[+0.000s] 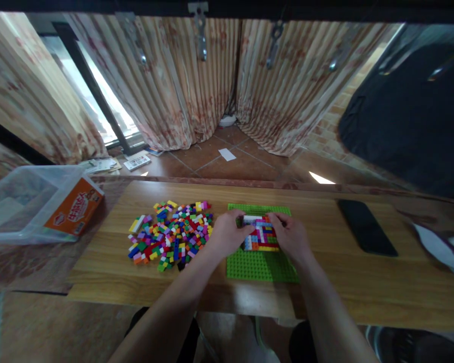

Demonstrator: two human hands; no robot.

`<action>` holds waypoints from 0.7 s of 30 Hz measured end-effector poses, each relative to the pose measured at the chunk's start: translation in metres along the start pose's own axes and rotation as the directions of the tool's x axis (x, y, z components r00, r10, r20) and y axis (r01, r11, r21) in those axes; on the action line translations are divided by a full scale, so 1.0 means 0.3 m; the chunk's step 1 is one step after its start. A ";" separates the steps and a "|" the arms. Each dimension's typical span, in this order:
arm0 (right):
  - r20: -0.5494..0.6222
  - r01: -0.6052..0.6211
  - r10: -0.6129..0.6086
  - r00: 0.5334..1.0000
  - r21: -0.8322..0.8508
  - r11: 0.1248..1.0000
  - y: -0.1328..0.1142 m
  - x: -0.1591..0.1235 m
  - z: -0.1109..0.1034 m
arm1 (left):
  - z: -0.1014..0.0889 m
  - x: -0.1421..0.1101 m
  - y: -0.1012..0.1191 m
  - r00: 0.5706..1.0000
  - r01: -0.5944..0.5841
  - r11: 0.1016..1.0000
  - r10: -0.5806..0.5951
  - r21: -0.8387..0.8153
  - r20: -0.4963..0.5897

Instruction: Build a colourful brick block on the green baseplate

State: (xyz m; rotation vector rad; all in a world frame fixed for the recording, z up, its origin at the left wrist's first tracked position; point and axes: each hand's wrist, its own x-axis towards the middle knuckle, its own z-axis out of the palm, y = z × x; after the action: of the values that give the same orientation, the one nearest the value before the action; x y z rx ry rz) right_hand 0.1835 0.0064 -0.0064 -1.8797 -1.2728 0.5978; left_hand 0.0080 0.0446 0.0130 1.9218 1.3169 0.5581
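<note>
A multicoloured toy-brick structure (261,234) sits on the bright green studded baseplate (261,269), with white bricks along its far edge and red and yellow ones along its near edge. My left hand (227,234) grips its left side, thumb on top and fingers curled at the far left corner. On the opposite side, my right hand (292,238) closes around the far right corner, its fingers bent. Whether a loose brick is under either hand's fingertips cannot be seen. Left of the baseplate lies a pile of small loose bricks (174,234) in many colours.
The wooden table (109,242) carries a black phone-like slab (366,227) on the right. A clear plastic bin (34,201) with an orange label stands at the left. White paper (439,247) lies at the right edge. Curtains (189,80) hang beyond the table.
</note>
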 end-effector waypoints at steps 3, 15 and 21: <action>0.007 -0.005 0.005 1.000 -0.029 1.000 0.003 0.002 -0.006 | 0.006 0.001 0.001 1.000 0.000 1.000 0.000 0.007 -0.017; 0.039 -0.038 0.042 0.998 -0.094 0.995 -0.013 -0.010 -0.004 | -0.070 0.034 -0.060 0.980 0.002 0.966 0.049 0.257 -0.192; 0.036 -0.034 0.037 0.999 -0.089 0.995 -0.010 -0.009 -0.002 | -0.190 0.063 -0.153 0.973 0.085 0.862 0.036 0.500 -0.227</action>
State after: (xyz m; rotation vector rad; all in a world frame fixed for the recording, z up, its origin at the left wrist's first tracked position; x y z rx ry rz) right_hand 0.1813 0.0043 -0.0037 -1.9763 -1.3114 0.6065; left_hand -0.0523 0.0902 0.0134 2.3094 1.7731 0.4584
